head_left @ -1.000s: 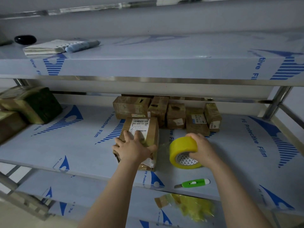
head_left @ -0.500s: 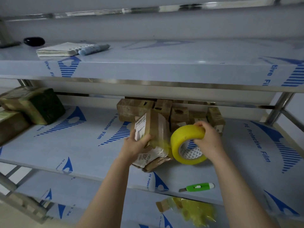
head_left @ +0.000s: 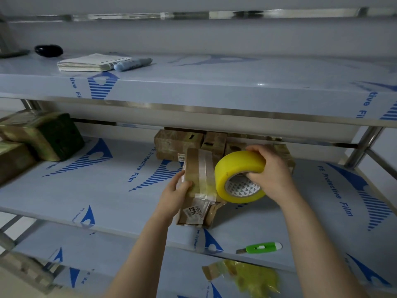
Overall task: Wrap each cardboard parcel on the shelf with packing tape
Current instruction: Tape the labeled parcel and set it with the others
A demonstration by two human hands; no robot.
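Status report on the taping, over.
Left hand grips parcel, tipped on edge. Right hand holds tape roll beside it. Green cutter lies clear, near shelf edge.

The left hand [head_left: 174, 196] is gripping a cardboard parcel [head_left: 198, 186] tilted up on the middle shelf [head_left: 86, 194]. The right hand [head_left: 271, 173] is holding a yellow tape roll [head_left: 236, 171] against its right side. A green cutter [head_left: 261, 247] is lying near the shelf's front edge.

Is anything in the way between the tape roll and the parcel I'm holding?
Nothing visible. The right hand holds the tape roll right beside the parcel, which the left hand grips.
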